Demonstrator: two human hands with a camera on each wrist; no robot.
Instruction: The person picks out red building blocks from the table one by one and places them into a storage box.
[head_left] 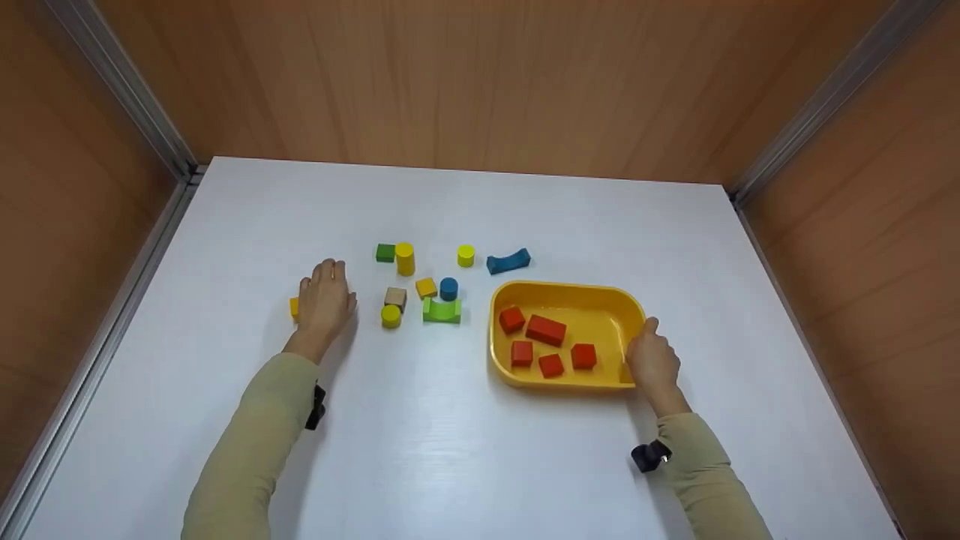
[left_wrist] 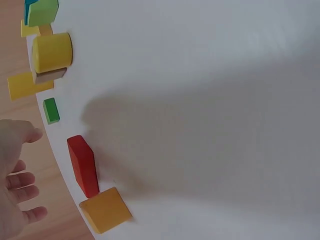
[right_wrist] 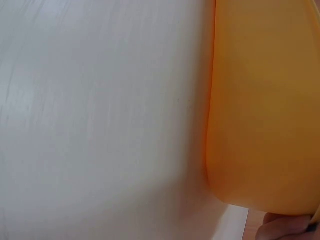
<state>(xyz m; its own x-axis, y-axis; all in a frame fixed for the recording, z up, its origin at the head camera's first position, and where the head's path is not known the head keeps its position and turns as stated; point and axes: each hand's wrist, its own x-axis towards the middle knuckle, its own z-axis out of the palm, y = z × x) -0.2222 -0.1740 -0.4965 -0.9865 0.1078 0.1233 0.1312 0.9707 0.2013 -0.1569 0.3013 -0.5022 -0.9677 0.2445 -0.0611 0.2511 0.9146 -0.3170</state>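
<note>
My left hand is over the left part of the table, its fingers spread and relaxed with nothing in them. Just beyond it in the left wrist view lie a red block and an orange-yellow block. The head view shows only an edge of that yellow block, and the red one is hidden under the hand. My right hand grips the right rim of a yellow tray. Several red blocks lie inside this tray, towards its left side.
Between hand and tray are scattered a green block, yellow cylinders, a wooden cube, a blue cylinder, a light green arch and a blue curved block. Wooden panels border the white table.
</note>
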